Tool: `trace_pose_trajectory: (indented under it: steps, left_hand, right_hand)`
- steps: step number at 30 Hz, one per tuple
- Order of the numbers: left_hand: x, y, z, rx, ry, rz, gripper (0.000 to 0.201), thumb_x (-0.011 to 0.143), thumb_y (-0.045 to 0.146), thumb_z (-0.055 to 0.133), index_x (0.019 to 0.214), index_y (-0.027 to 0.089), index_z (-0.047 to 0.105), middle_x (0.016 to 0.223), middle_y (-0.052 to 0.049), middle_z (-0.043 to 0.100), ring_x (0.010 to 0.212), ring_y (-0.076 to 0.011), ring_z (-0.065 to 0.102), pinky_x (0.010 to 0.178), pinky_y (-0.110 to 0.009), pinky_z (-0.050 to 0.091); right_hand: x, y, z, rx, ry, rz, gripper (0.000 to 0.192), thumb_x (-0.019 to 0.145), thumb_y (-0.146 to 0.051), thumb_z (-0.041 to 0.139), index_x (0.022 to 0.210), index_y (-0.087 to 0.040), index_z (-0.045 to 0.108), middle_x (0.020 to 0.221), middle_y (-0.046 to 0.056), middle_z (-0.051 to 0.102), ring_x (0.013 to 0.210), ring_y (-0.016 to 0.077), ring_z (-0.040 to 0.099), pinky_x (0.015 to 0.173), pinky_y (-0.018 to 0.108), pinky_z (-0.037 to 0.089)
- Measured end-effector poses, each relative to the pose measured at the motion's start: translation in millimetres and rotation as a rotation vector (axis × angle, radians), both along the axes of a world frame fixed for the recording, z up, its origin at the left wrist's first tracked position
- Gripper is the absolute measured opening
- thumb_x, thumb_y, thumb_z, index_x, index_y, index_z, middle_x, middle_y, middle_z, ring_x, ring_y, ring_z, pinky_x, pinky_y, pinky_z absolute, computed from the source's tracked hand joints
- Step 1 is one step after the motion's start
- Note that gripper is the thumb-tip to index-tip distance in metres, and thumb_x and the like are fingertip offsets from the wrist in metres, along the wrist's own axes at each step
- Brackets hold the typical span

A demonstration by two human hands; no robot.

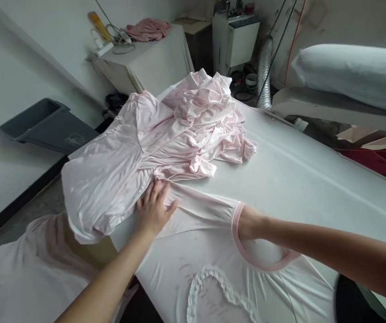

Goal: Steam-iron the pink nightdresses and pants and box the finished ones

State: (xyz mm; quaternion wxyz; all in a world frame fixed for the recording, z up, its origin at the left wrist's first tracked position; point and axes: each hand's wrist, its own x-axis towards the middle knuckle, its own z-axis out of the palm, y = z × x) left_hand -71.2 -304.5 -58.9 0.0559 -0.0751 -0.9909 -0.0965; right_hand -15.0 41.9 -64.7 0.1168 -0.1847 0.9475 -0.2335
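Lying flat on pink garment (112, 179), left hand (153, 210); grey bin (49, 125) beside.

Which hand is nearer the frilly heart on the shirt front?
Right. The right hand is tucked inside the pink-trimmed sleeve opening just above the frilly heart; the left hand lies flat on the fabric further up-left.

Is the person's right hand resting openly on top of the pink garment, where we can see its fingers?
No, the right hand is pushed inside the pink-trimmed neck opening of the garment, so its fingers are hidden under the fabric.
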Motion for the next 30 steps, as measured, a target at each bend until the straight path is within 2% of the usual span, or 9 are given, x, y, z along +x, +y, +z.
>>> trace_pose_trajectory:
  steps: [3,5,11,14,17,20,23,27,30]
  left_hand:
    - [-13.8,5.0,6.9,0.08,-0.021,0.186,0.065,0.095,0.051,0.055,0.153,0.022,0.048,0.159,-0.014,0.046,0.141,-0.0363,0.046,0.112,-0.055,0.038]
    - [-18.7,8.4,10.1,0.153,-0.004,0.257,0.062,0.094,0.049,0.058,0.149,0.022,0.052,0.155,-0.013,0.051,0.138,-0.0361,0.048,0.11,-0.054,0.041]
    - [-24.2,11.7,12.5,0.232,0.008,0.314,0.056,0.093,0.046,0.06,0.142,0.02,0.058,0.149,-0.014,0.056,0.135,-0.038,0.049,0.109,-0.056,0.042]
    - [-28.5,0.8,18.8,0.24,-0.034,0.268,0.054,0.093,0.044,0.058,0.141,0.019,0.059,0.149,-0.015,0.056,0.134,-0.039,0.05,0.109,-0.059,0.042]
    - [-23.4,-5.7,22.8,0.276,0.065,0.255,0.052,0.092,0.039,0.057,0.137,0.014,0.06,0.144,-0.02,0.059,0.134,-0.0388,0.052,0.111,-0.059,0.04]
    - [-2.2,16.0,15.8,0.412,0.18,-0.159,0.04,0.097,0.03,0.046,0.13,0.016,0.065,0.132,-0.017,0.067,0.126,-0.0295,0.061,0.109,-0.048,0.047]
    - [13.5,70.0,7.6,0.426,0.076,-0.803,0.039,0.101,0.027,0.041,0.128,0.019,0.068,0.134,-0.012,0.069,0.128,-0.0246,0.061,0.11,-0.044,0.048]
    - [-13.8,131.3,18.5,0.339,0.018,-0.811,0.041,0.096,0.028,0.048,0.13,0.02,0.069,0.15,-0.014,0.057,0.141,-0.0299,0.051,0.118,-0.053,0.038]
    - [-50.0,123.4,35.4,0.342,-0.081,-0.755,0.036,0.095,0.028,0.05,0.121,0.021,0.072,0.132,-0.011,0.07,0.126,-0.0278,0.062,0.107,-0.045,0.046]
  right_hand:
    - [25.4,15.4,54.7,0.13,0.072,0.134,0.037,0.097,-0.029,0.052,0.129,-0.02,0.07,0.132,0.01,0.07,0.13,0.0275,0.059,0.116,0.044,0.043]
    - [49.4,-2.0,77.2,0.257,0.169,-0.025,0.052,0.1,-0.029,0.045,0.149,-0.013,0.052,0.152,0.016,0.054,0.142,0.0304,0.048,0.119,0.05,0.039]
    - [33.5,-95.1,57.5,0.179,0.181,-0.196,0.064,0.103,-0.044,0.041,0.157,-0.011,0.039,0.165,0.014,0.034,0.156,0.028,0.026,0.128,0.049,0.023]
    - [11.0,-60.2,65.8,0.221,0.106,-0.556,0.061,0.103,-0.04,0.039,0.153,-0.005,0.044,0.162,0.019,0.039,0.153,0.0292,0.032,0.125,0.05,0.027]
    - [69.3,18.4,97.7,0.247,0.321,-0.814,0.062,0.102,-0.044,0.036,0.15,-0.007,0.048,0.159,0.018,0.045,0.151,0.0285,0.037,0.124,0.049,0.031]
    - [184.9,80.4,121.1,0.383,0.525,-1.124,0.076,0.099,-0.059,0.03,0.15,-0.006,0.047,0.155,0.023,0.047,0.149,0.0344,0.039,0.121,0.055,0.032]
    - [268.0,107.8,129.2,0.396,0.179,-1.364,0.078,0.092,-0.07,0.032,0.145,-0.018,0.054,0.136,0.02,0.065,0.126,0.0393,0.062,0.102,0.056,0.051]
    - [274.5,98.8,149.3,0.171,-0.162,-1.358,0.053,0.083,-0.067,0.047,0.112,-0.027,0.068,0.098,0.01,0.077,0.092,0.0341,0.074,0.077,0.043,0.058]
    - [236.7,55.9,178.5,0.132,-0.243,-1.217,0.042,0.085,-0.061,0.05,0.102,-0.025,0.063,0.086,0.008,0.075,0.078,0.0288,0.072,0.069,0.037,0.054]
